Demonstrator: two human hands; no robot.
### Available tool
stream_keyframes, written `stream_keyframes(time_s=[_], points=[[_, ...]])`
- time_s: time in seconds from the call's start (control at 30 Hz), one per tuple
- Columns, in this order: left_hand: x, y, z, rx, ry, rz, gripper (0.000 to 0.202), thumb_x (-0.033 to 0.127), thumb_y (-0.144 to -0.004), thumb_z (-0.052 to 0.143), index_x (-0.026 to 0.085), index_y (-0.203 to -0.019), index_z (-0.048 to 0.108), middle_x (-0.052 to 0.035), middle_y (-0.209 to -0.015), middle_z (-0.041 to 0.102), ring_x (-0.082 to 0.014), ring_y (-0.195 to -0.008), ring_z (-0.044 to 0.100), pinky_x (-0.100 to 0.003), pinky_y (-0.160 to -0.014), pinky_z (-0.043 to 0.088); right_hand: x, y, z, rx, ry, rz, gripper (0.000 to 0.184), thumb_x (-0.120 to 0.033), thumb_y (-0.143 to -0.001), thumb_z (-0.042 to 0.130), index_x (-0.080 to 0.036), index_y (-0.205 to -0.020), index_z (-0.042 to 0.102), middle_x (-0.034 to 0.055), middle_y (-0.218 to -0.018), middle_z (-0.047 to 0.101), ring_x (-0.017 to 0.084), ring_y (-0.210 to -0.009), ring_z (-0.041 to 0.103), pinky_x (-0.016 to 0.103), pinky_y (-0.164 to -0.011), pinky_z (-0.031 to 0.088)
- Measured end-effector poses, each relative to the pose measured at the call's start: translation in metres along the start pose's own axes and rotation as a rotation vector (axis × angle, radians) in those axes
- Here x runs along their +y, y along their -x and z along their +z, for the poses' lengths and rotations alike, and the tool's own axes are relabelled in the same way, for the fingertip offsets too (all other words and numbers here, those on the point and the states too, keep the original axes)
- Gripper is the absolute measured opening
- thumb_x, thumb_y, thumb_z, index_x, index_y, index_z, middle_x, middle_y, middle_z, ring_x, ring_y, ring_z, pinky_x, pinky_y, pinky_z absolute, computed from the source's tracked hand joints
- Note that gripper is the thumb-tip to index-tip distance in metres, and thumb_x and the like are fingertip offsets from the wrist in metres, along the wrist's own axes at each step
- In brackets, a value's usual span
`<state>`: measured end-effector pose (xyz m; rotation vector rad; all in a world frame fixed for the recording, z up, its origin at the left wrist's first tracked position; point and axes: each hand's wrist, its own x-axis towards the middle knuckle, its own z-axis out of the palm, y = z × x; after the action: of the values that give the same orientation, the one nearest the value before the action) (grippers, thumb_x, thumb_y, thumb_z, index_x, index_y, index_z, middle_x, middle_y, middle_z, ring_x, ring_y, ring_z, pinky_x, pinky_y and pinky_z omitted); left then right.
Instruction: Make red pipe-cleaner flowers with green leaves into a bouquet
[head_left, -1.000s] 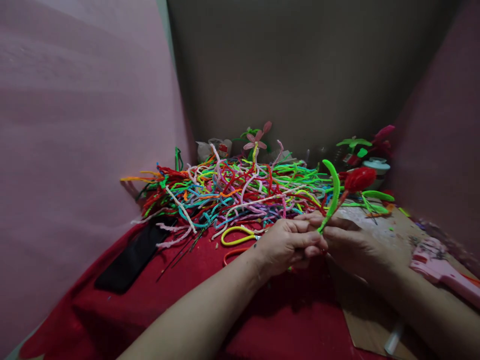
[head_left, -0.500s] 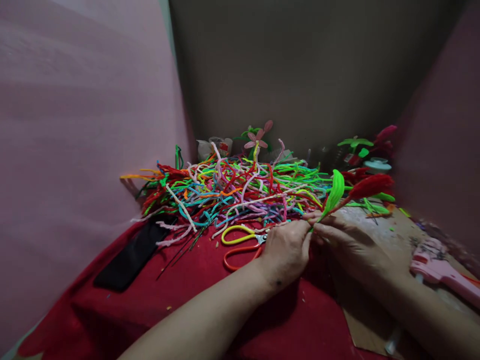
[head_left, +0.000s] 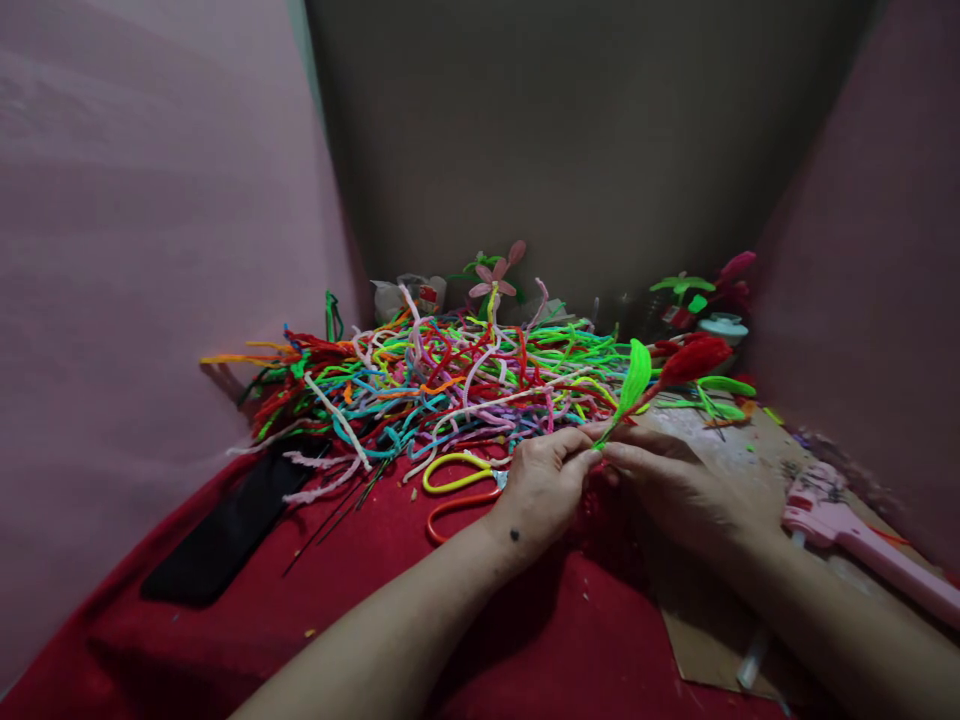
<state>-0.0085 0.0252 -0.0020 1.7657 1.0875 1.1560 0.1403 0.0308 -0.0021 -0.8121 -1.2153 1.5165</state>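
Note:
A pipe-cleaner flower is between my two hands, with a fuzzy red bud (head_left: pixel 694 360) leaning right and a bright green leaf (head_left: pixel 635 378) standing nearly upright. My left hand (head_left: pixel 544 480) pinches the green base of its stem between thumb and fingers. From the other side, my right hand (head_left: pixel 667 475) closes its fingertips on the same spot, so most of the lower stem is hidden. Just left of my left hand lie scissors (head_left: pixel 459 475) with one yellow and one red handle, their blades covered by the hand.
A large tangled heap of coloured pipe cleaners (head_left: pixel 450 385) spreads behind the hands. A black phone (head_left: pixel 217 535) rests at left on the red cloth (head_left: pixel 360 620). To the right, a pink glue gun (head_left: pixel 847 525) lies over a cardboard sheet (head_left: pixel 697 640). Finished pink flowers (head_left: pixel 496 278) stand behind.
The whole view has shifted, with everything appearing a little further left. Both hands keep their pinch on the stem, and the flower's red bud looks slightly more raised.

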Motion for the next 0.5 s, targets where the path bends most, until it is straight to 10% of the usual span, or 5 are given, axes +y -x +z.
stream_keyframes(time_s=[0.5], points=[[0.0085, -0.0026, -0.0016, -0.073, 0.388, -0.196, 0.019, 0.026, -0.072, 0.055, 0.014, -0.057, 0.053, 0.0062, -0.047, 0.042, -0.0046, -0.043, 0.032, -0.02, -0.047, 0.026, 0.0052, -0.0026, -0.0055, 0.046, -0.007, 0.0, 0.017, -0.021, -0.064, 0.072, -0.021, -0.08, 0.072, 0.0005, -0.075, 0.069, 0.015, -0.069, 0.059, 0.027, -0.066, 0.045]])
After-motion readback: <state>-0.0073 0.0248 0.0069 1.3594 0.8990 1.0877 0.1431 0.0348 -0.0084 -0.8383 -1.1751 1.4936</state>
